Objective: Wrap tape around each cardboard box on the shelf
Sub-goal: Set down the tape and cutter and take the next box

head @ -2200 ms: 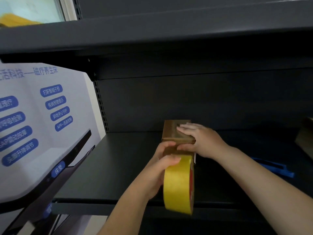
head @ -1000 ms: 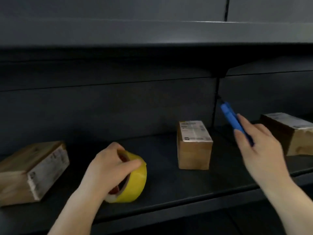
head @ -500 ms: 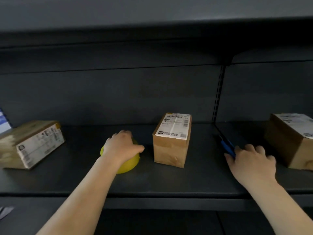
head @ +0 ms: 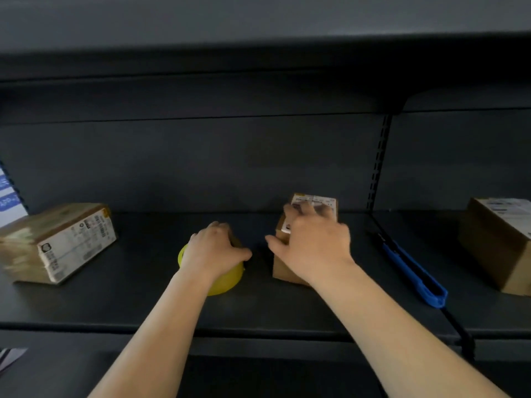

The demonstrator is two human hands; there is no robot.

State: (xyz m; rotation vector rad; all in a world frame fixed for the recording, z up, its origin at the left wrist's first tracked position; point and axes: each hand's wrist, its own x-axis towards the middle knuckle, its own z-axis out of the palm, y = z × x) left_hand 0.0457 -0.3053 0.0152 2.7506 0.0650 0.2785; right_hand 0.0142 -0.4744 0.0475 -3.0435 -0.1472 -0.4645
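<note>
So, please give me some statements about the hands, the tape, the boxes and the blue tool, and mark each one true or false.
1. The left hand rests on the tape. True.
2. The right hand holds the blue tool. False: the tool lies alone on the shelf; the right hand reaches over the middle box.
3. Three boxes are in view. True: the left box, the middle box and the right box.
4. The tape stands on top of the left box. False: it is on the shelf, apart from that box.
</note>
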